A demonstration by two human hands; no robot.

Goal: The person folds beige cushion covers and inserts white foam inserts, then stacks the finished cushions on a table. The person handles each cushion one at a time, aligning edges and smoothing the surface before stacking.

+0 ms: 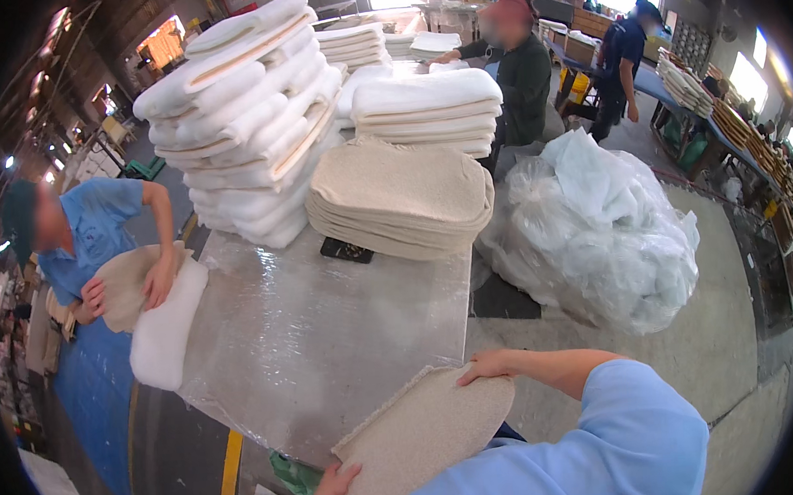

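Work at a plastic-covered table [329,333], seen from above. Container, right of the frame: a large, bulging clear plastic bag [595,235], standing beside the table and filled with crumpled, whitish, translucent material, its exact nature obscured by folds and glare. Grip, lower centre: the beige panel [430,431], an oblong textile piece with one frayed long edge, is held slantwise just in front of the table's near edge. The right hand [490,366] is bent over the panel's upper right end, fingers lying on the top face; the left hand [338,487] grasps its lower left end. Each grip is drawn close to the cloth's thickness, although the fingers beneath cannot be seen. Upper centre: a beige stack [393,193] of similar pieces, with a white stack [429,109] behind it and a taller, leaning white pile [243,112] to its left. Left of the frame: a co-worker [95,220] handles a beige piece [131,286] over a white pad [171,338] at the table's corner
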